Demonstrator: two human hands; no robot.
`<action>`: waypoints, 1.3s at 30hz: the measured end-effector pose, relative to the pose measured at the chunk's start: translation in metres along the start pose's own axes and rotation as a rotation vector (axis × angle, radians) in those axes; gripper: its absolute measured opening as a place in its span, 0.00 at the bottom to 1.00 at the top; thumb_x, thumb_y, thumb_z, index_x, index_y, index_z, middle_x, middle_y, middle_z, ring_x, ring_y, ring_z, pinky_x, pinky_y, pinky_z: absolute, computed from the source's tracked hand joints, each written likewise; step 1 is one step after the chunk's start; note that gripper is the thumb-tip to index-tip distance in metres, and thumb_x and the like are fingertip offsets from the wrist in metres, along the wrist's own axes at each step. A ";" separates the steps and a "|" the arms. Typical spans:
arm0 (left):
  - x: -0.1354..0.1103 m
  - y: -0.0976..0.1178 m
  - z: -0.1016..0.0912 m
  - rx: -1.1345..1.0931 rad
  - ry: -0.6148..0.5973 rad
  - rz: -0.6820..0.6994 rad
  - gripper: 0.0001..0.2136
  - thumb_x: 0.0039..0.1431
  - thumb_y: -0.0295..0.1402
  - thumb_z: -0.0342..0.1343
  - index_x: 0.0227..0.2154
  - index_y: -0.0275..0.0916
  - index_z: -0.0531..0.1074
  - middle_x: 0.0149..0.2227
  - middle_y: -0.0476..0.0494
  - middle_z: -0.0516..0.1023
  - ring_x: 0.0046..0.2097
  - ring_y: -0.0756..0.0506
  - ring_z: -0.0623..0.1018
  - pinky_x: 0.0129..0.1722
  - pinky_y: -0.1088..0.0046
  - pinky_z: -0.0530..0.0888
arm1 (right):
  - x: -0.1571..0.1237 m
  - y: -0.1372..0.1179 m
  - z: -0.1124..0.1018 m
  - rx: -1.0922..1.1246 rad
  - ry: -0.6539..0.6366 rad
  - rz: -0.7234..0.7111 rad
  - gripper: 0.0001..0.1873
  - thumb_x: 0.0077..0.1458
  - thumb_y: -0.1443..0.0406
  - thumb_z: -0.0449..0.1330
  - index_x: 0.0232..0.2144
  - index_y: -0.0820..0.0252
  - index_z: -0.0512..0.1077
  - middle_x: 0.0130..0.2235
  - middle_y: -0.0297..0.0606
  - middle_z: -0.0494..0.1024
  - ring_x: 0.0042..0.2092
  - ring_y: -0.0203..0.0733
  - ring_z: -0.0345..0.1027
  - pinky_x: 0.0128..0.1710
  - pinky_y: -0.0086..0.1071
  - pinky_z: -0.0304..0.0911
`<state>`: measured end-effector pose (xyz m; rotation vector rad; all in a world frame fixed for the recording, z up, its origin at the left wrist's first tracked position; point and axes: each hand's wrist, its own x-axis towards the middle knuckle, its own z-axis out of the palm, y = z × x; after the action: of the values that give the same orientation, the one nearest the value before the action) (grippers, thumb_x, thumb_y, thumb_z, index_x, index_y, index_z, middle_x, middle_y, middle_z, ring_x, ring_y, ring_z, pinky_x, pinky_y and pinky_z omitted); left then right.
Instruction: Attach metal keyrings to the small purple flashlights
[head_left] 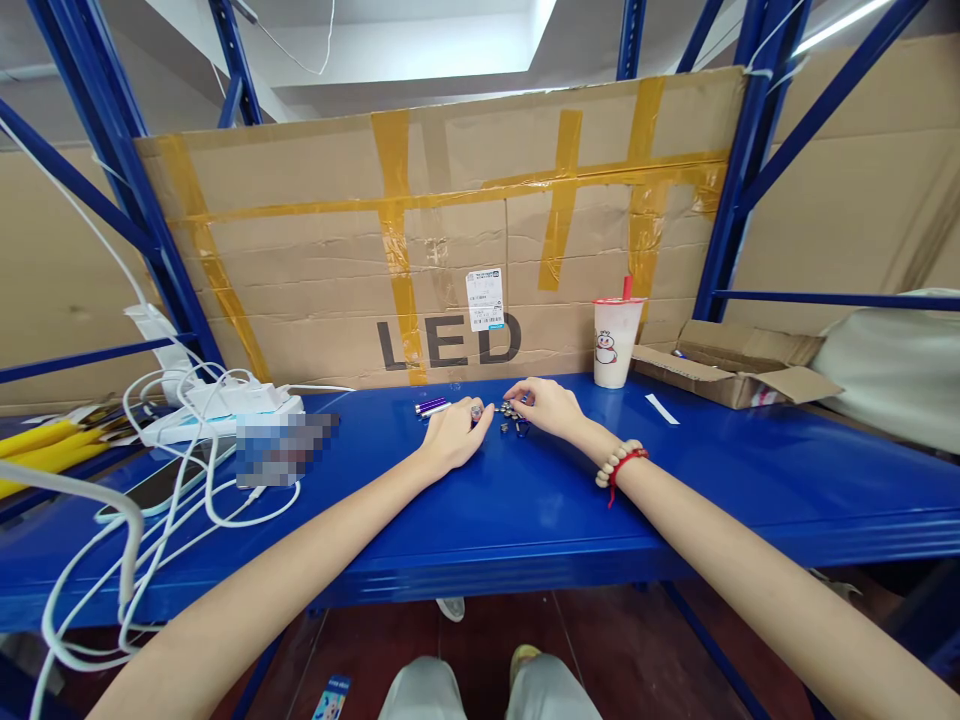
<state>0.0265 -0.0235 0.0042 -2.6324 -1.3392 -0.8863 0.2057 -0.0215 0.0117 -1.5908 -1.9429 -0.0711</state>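
My left hand [452, 438] rests on the blue shelf [480, 535], fingers curled and closed around a small shiny metal piece [476, 411]. Just beyond it lie a few slim purple and silver cylinders [431, 407]. To the right, my right hand [553, 405] reaches down to a little cluster of small metal pieces [514, 424], its fingertips pinched together among them. Whatever is between those fingertips is too small to make out. A beaded bracelet [616, 463] and a red cord circle the right wrist.
A drink cup [615, 345] with a red straw stands behind my right hand, near an open cardboard box [739, 365]. A white strip [661, 409] lies there. Tangled white cables [187, 490], a power strip [225, 415] and a phone [169, 480] crowd the left. Taped cardboard [322, 260] closes the back.
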 end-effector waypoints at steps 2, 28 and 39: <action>0.000 0.000 0.000 0.008 -0.005 0.001 0.17 0.63 0.41 0.36 0.22 0.39 0.58 0.27 0.50 0.68 0.31 0.48 0.71 0.29 0.73 0.61 | 0.001 0.002 0.002 -0.001 -0.007 -0.018 0.10 0.49 0.64 0.55 0.34 0.50 0.75 0.36 0.29 0.77 0.36 0.36 0.68 0.30 0.28 0.57; -0.003 -0.001 0.001 0.107 -0.098 0.021 0.21 0.57 0.47 0.43 0.43 0.35 0.67 0.42 0.39 0.74 0.44 0.39 0.73 0.41 0.65 0.70 | -0.004 -0.023 0.018 0.507 0.061 -0.279 0.15 0.47 0.54 0.59 0.27 0.61 0.73 0.28 0.37 0.75 0.27 0.34 0.65 0.28 0.29 0.62; -0.027 0.028 -0.070 0.070 0.286 0.234 0.14 0.60 0.37 0.41 0.42 0.37 0.66 0.41 0.40 0.72 0.44 0.43 0.71 0.43 0.66 0.69 | 0.004 0.003 0.008 0.258 0.165 -0.179 0.17 0.52 0.51 0.53 0.30 0.59 0.68 0.32 0.36 0.74 0.23 0.33 0.64 0.26 0.30 0.62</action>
<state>0.0027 -0.0818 0.0541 -2.4286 -0.9554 -1.1046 0.2049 -0.0145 0.0063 -1.2051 -1.8763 -0.0225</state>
